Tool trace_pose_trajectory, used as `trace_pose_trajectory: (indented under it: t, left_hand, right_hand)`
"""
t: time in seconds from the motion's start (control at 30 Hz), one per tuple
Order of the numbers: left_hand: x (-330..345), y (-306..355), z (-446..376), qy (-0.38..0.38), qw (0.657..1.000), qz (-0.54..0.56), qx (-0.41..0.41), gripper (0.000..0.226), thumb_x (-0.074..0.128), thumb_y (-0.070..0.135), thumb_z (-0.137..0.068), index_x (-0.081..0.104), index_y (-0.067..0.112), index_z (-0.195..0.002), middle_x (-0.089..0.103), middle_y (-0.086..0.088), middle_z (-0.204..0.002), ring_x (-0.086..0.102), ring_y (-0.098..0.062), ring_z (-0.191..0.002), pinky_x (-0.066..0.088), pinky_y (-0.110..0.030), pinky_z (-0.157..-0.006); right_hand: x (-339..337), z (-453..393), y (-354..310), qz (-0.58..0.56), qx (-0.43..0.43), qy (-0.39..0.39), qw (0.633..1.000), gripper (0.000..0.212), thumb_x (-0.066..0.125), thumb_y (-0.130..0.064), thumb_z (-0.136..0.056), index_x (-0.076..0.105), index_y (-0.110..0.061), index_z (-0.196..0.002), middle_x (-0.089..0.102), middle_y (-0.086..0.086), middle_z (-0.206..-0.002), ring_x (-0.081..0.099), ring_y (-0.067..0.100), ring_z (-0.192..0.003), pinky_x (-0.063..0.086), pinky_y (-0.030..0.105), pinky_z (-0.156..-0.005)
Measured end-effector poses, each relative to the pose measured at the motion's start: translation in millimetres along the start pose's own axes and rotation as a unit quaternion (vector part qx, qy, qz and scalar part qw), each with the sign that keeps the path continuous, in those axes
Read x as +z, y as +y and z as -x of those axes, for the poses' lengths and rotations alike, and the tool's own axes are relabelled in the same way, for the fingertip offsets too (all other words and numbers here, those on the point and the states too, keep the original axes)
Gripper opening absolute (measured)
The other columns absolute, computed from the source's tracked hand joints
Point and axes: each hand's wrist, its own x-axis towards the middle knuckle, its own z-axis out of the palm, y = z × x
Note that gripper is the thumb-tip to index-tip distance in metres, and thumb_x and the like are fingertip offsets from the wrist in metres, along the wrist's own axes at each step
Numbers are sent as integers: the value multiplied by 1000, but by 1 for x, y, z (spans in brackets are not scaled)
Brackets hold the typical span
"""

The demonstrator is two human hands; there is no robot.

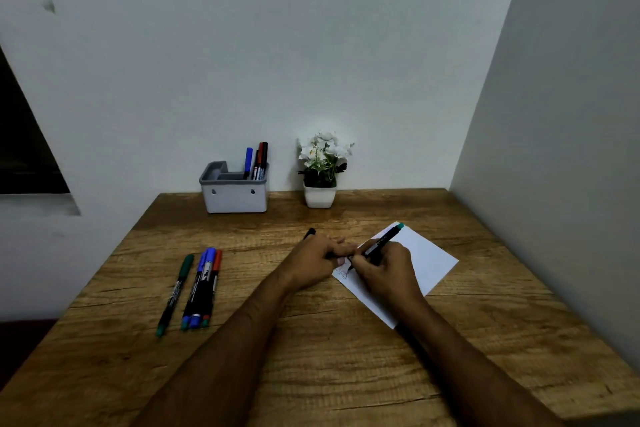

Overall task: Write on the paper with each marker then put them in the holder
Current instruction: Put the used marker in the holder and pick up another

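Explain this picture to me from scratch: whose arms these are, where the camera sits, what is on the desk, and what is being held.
There is no machine here. A person wears one wide-angle camera on the head, looking forward and down, so both bare arms reach into view from the bottom.

The right hand grips a black marker with a teal end, its tip down on the white paper, where some scribbles show. The left hand rests at the paper's edge and holds a small black piece, probably the marker's cap.

On the wooden desk, at left, lies a row of markers: green, blue and red. At the back stand a grey holder, already containing a few markers, and a small potted plant with white flowers.
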Motion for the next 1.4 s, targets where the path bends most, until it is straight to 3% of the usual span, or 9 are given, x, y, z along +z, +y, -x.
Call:
trace_pose_trajectory:
  t: [0.17,0.4,0.9,1.0,1.13,1.3,1.4]
  left_hand:
    - [1,-2,0,-4,1000,-1,0,44,59,4,-93,64,30,-129,58,13,-137,38,-4,-139,30,-38,-119]
    - [1,-2,-1,-4,1000,-7,5,44,59,3,-93,63,28,-130,57,12,-138,38,-5,-140,27,-27,-116]
    - [-2,2,2,1,1000,-19,0,48,56,2,-92,63,31,-130,55,6,-142,37,-2,-139,27,-20,-111]
    - [-2,2,2,4,1000,-20,6,49,55,3,-93,62,33,-131,56,5,-141,37,-1,-139,33,-23,-112]
    - [-3,2,4,8,1000,9,0,51,58,3,-90,62,33,-131,59,5,-137,41,-1,-137,38,-29,-112]
    - [-8,10,7,122,991,58,-19,33,70,14,-86,72,22,-118,71,5,-118,64,0,-109,53,-27,-97]
    - [-14,11,6,208,977,-8,-55,31,71,15,-85,73,22,-115,71,5,-117,64,0,-109,52,-25,-98]
  right_hand:
    - [0,-1,0,9,5,6,1000,14,69,-18,-87,75,-13,-75,73,-3,-68,68,8,-64,44,14,-54]
    - [-2,1,-3,14,9,21,1000,22,69,-15,-89,68,-19,-67,71,-2,-64,64,6,-58,42,13,-51]
    - [-4,0,-4,-14,24,36,999,37,68,-13,-89,57,-23,-55,61,-5,-52,55,-2,-47,37,14,-47]
    - [-5,-1,-3,-39,29,49,998,27,68,-13,-90,66,-19,-64,68,-2,-60,62,4,-55,45,23,-55]
    - [-12,-3,-3,-142,14,50,989,8,72,-6,-90,70,-13,-91,74,7,-73,72,17,-62,58,29,-58]
    - [-15,-2,-5,-174,-9,58,983,9,79,-7,-87,73,-11,-92,73,6,-71,66,11,-56,51,22,-51]
    - [-16,0,-8,-225,-31,44,973,12,75,-1,-89,77,-10,-96,76,6,-78,69,17,-63,56,26,-57]
